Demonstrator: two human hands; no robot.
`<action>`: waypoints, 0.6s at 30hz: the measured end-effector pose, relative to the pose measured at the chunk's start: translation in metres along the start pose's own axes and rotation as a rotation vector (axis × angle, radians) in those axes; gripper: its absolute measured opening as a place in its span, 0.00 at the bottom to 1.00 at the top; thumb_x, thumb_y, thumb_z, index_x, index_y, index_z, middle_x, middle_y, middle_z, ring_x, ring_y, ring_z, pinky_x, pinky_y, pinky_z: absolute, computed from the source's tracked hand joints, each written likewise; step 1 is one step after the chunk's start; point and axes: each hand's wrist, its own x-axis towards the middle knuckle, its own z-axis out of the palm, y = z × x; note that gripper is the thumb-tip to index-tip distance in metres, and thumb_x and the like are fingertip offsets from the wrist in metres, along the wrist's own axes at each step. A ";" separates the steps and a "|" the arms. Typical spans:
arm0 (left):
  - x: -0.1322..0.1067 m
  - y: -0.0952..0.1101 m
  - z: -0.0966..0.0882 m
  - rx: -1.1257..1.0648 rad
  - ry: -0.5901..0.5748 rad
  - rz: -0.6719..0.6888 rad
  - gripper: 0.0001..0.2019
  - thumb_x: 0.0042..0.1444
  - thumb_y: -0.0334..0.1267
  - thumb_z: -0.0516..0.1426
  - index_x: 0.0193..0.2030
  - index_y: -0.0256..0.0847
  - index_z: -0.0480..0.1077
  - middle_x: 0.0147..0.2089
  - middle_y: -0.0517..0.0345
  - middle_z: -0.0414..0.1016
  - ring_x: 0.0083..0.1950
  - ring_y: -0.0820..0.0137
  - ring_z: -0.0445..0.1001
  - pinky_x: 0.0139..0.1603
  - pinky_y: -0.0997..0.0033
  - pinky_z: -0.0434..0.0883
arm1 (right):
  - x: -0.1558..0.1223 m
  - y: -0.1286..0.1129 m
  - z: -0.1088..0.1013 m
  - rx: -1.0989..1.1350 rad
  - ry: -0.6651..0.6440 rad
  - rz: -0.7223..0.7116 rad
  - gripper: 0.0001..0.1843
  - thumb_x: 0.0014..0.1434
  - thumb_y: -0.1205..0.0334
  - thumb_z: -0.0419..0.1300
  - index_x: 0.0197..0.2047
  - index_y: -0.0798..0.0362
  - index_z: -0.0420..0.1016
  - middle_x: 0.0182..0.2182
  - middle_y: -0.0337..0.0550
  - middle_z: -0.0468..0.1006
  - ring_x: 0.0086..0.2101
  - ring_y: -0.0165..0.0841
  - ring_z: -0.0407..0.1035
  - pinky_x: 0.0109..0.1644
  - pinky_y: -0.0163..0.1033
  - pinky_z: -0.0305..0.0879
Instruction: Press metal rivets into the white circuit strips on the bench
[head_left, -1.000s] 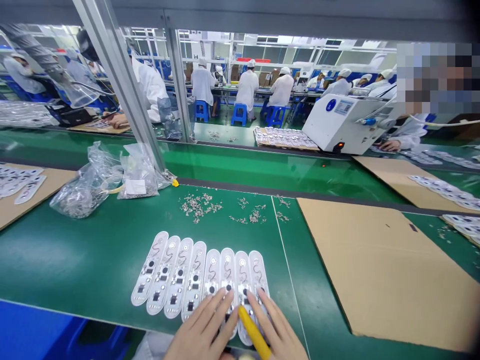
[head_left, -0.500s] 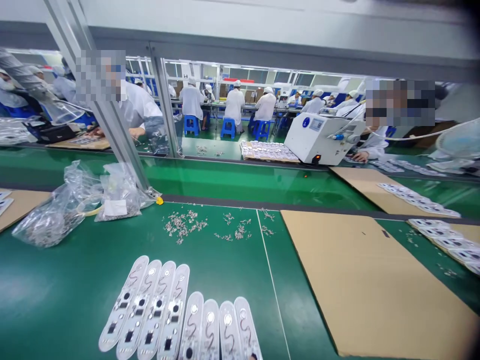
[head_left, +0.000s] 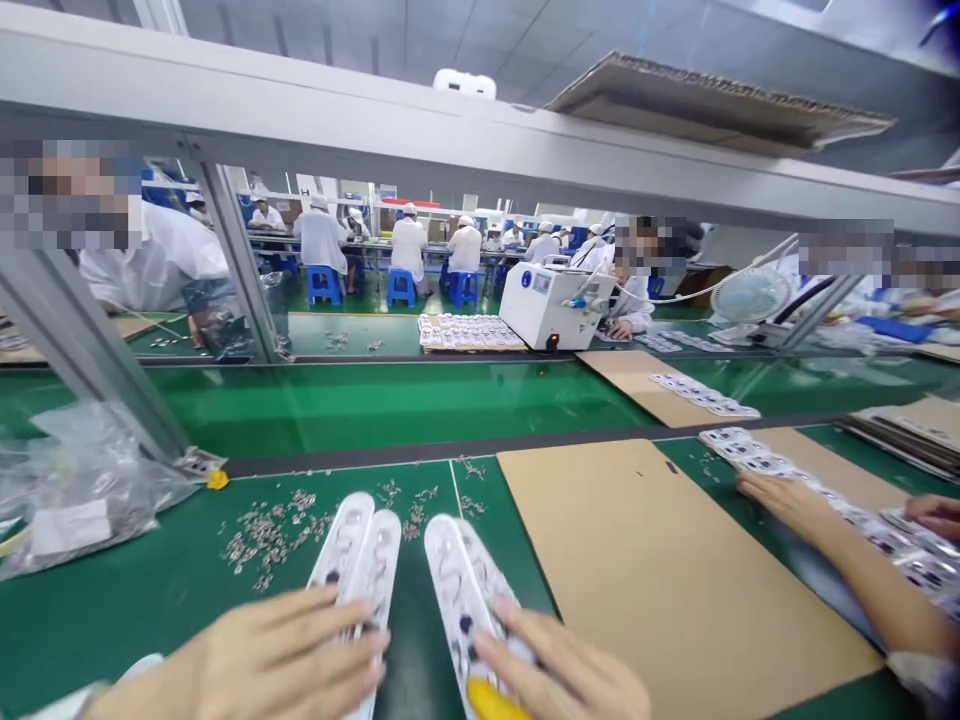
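Two long white plastic casings (head_left: 381,560), side by side with wiring and circuit parts inside, lie under my left hand (head_left: 277,650). Its fingers close over them from the left; its thumb is hidden. My right hand (head_left: 562,665) grips another pair of white casings (head_left: 450,575), its fingers along their right side. A yellow covering (head_left: 495,700) shows at its thumb. The pairs tilt apart, with green surface between their lower ends. Just beyond the left pair lie scattered small metal parts (head_left: 270,535). A rounded white edge (head_left: 142,665) shows beside my left wrist.
A cardboard sheet (head_left: 645,560) lies to the right. Past it, a co-worker's arm (head_left: 817,530) reaches over rows of casings (head_left: 757,458). Clear bags of parts (head_left: 90,490) and a slanted metal post (head_left: 97,350) stand left. A white machine (head_left: 555,305) stands across the green belt (head_left: 390,395).
My view has swung right and up. Both hands have come into view, each now on a pair of casings. The casings that stood in a row now show as two separated pairs, nearer the metal parts.
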 end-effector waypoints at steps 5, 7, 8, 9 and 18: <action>0.026 -0.121 0.053 -0.267 0.035 -0.063 0.20 0.69 0.28 0.41 0.62 0.43 0.62 0.58 0.63 0.70 0.64 0.75 0.62 0.66 0.71 0.59 | 0.066 0.095 0.065 -0.118 0.059 -0.143 0.15 0.64 0.72 0.52 0.49 0.55 0.75 0.50 0.47 0.76 0.52 0.42 0.69 0.47 0.41 0.74; 0.029 -0.159 0.091 -0.274 -0.002 -0.082 0.19 0.69 0.29 0.41 0.61 0.44 0.63 0.57 0.61 0.71 0.63 0.73 0.64 0.63 0.70 0.63 | 0.090 0.132 0.108 -0.158 -0.105 -0.092 0.17 0.64 0.74 0.49 0.51 0.56 0.74 0.52 0.49 0.75 0.53 0.41 0.68 0.48 0.42 0.74; 0.029 -0.174 0.111 -0.271 -0.014 -0.090 0.19 0.69 0.30 0.41 0.60 0.43 0.64 0.57 0.59 0.72 0.62 0.72 0.66 0.62 0.69 0.66 | 0.100 0.148 0.129 -0.163 -0.140 -0.084 0.16 0.65 0.73 0.49 0.51 0.56 0.74 0.52 0.49 0.75 0.53 0.40 0.68 0.47 0.41 0.74; 0.028 -0.188 0.130 -0.263 -0.028 -0.100 0.19 0.69 0.30 0.40 0.59 0.42 0.65 0.56 0.58 0.73 0.61 0.71 0.67 0.60 0.67 0.68 | 0.110 0.162 0.150 -0.166 -0.173 -0.077 0.16 0.65 0.73 0.50 0.51 0.55 0.74 0.52 0.49 0.75 0.52 0.40 0.69 0.47 0.41 0.73; 0.018 -0.245 0.224 -0.232 -0.162 -0.110 0.16 0.65 0.38 0.54 0.58 0.37 0.65 0.56 0.47 0.71 0.55 0.61 0.72 0.52 0.54 0.72 | 0.154 0.218 0.249 -0.155 -0.321 -0.089 0.13 0.64 0.67 0.56 0.52 0.56 0.72 0.52 0.47 0.75 0.50 0.37 0.70 0.46 0.39 0.73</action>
